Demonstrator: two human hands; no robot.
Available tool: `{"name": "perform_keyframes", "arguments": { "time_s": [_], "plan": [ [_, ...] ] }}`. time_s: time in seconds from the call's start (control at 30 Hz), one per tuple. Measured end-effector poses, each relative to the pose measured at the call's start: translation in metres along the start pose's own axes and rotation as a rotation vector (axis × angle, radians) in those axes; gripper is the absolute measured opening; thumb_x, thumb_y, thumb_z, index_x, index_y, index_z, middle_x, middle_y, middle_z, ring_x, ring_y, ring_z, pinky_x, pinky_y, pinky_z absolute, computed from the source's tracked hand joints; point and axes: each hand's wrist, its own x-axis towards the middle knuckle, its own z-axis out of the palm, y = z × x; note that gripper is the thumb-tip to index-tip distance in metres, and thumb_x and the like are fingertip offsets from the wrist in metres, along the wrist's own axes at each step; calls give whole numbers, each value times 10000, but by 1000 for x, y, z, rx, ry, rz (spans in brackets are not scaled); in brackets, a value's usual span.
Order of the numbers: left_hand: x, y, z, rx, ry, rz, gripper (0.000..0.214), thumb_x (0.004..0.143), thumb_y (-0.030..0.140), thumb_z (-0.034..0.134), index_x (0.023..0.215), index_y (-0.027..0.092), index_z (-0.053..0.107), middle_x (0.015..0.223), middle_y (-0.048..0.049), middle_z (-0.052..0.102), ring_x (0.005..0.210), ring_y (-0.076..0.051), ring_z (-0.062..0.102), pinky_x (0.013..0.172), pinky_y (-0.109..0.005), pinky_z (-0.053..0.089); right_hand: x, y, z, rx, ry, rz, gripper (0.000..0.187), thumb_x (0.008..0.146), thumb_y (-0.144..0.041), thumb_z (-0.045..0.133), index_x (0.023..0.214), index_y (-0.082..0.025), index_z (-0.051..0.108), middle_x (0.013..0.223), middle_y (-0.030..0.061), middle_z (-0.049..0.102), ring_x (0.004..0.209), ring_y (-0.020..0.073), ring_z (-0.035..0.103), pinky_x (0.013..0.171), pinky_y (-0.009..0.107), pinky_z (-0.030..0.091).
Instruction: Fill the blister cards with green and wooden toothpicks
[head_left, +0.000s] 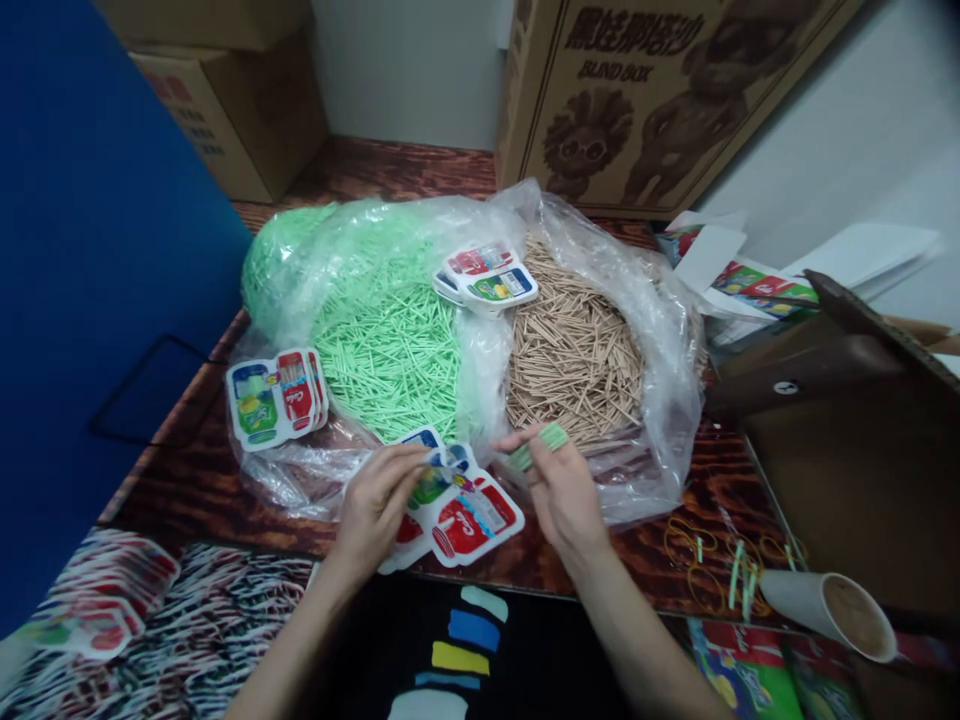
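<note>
My right hand (564,495) is closed around a small bundle of short green sticks (553,437), held in front of the brown sticks. My left hand (381,505) pinches the edge of a can-shaped printed card pack (435,487) that has a clear window. Under and beside it lies another such pack (476,525), its red Cola side toward me. Just beyond my hands, a clear plastic bag holds loose green sticks (386,360), and another holds loose brown sticks (574,350). My left fingertips are partly hidden by their angle.
Card packs (277,398) are stacked at the left, and more packs (487,275) rest between the bags. Many packs (217,620) fill the lower left. Rubber bands (705,590) and a paper cup (832,610) are at right, near an open carton (855,450). Cardboard boxes (660,110) stand behind.
</note>
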Motion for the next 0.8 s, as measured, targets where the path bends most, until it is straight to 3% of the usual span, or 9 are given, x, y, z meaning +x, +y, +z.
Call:
{"name": "perform_keyframes", "arguments": {
  "time_s": [0.1, 0.2, 0.33, 0.47, 0.6, 0.7, 0.8],
  "plan": [
    [0, 3, 18, -74, -32, -49, 160, 886, 184, 543, 928, 192, 697, 924, -67, 703, 869, -181, 653, 779, -304, 514, 19, -31, 20, 231, -137, 105, 104, 828, -306, 652, 862, -228, 592, 824, -13, 716, 897, 173, 673, 969, 385, 444],
    [1, 6, 28, -156, -62, -116, 168, 887, 218, 545, 915, 188, 708, 917, -69, 711, 865, -190, 656, 785, -309, 510, 30, -43, 36, 301, -215, 189, 127, 808, -300, 676, 836, -226, 576, 859, -8, 730, 943, 178, 673, 992, 389, 434],
    [3, 6, 33, -278, -62, -224, 174, 884, 245, 554, 896, 184, 717, 925, -58, 713, 865, -184, 657, 784, -288, 504, 31, -39, 41, 186, -275, 287, 130, 815, -305, 659, 830, -197, 587, 881, 35, 732, 903, 191, 675, 905, 381, 485],
    [3, 4, 37, -357, -19, -297, 166, 870, 246, 571, 869, 183, 725, 933, -53, 713, 879, -182, 649, 790, -275, 499, 26, -39, 35, -78, -415, 367, 171, 807, -330, 659, 869, -177, 614, 981, 57, 695, 866, 184, 652, 815, 347, 507],
    [4, 3, 42, -420, 33, -332, 175, 866, 252, 574, 915, 190, 731, 975, -58, 709, 933, -191, 637, 839, -291, 489, 22, -48, 31, -363, -502, 260, 231, 831, -353, 633, 1011, -210, 605, 1042, 32, 645, 1016, 177, 593, 895, 323, 464],
    [7, 5, 45, -443, 73, -360, 175, 859, 261, 581, 901, 186, 734, 960, -59, 710, 918, -193, 638, 823, -290, 495, 21, -53, 29, -344, -440, 193, 237, 872, -367, 572, 1073, -242, 557, 1068, 37, 640, 991, 178, 607, 855, 334, 482],
    [9, 7, 46, -449, 106, -367, 173, 857, 253, 580, 906, 190, 734, 949, -54, 711, 910, -189, 637, 814, -286, 496, 17, -59, 27, -550, -393, 31, 180, 894, -339, 539, 1037, -238, 579, 1102, 48, 626, 1034, 189, 584, 874, 334, 465]
  ]
}}
